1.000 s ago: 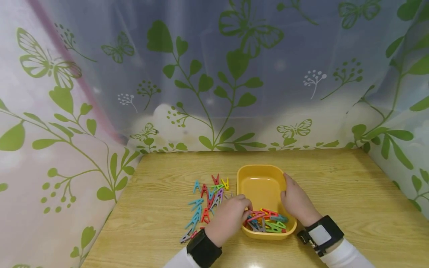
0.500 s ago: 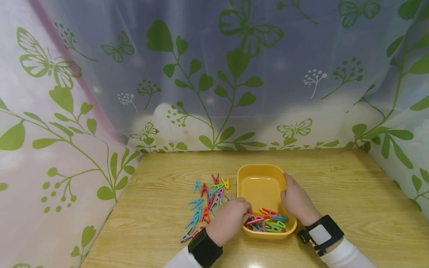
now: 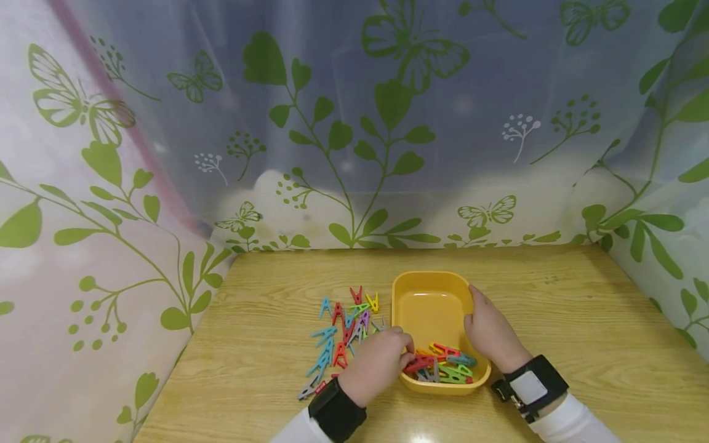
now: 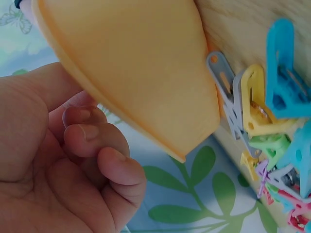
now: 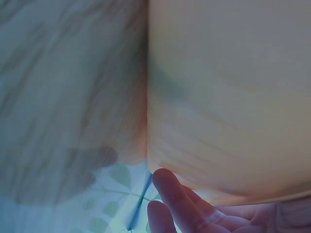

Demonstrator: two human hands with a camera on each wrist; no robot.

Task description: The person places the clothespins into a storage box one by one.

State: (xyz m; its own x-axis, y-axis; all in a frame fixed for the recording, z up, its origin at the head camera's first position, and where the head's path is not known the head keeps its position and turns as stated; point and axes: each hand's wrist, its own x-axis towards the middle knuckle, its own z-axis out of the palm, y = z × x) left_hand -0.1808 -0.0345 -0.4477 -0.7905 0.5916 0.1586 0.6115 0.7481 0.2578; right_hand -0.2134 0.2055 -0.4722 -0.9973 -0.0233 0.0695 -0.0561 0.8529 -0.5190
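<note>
A yellow plastic tray (image 3: 432,314) stands on the table with several coloured clothespins (image 3: 455,373) heaped at its near end. My left hand (image 3: 382,363) reaches over the tray's left rim, fingers curled, and pinches a red clothespin (image 3: 420,363) inside; the wall hides the thumb and index tips in the left wrist view. There the other fingers (image 4: 124,167) curl outside the tray wall (image 4: 131,63). My right hand (image 3: 493,332) grips the right rim, thumb inside. Its fingers (image 5: 170,189) lie against the outer wall in the right wrist view.
Left of the tray, several loose clothespins (image 3: 327,354) lie scattered on the wooden table (image 3: 260,295), including blue, red, yellow, purple and grey ones. A curtain (image 3: 310,135) with leaves and butterflies surrounds the table at the back and sides.
The left fingers have shifted slightly within the tray's near-left corner. A pink clothespin seen at the fingertips has given way to a red one there. The right hand and tray stay put.
</note>
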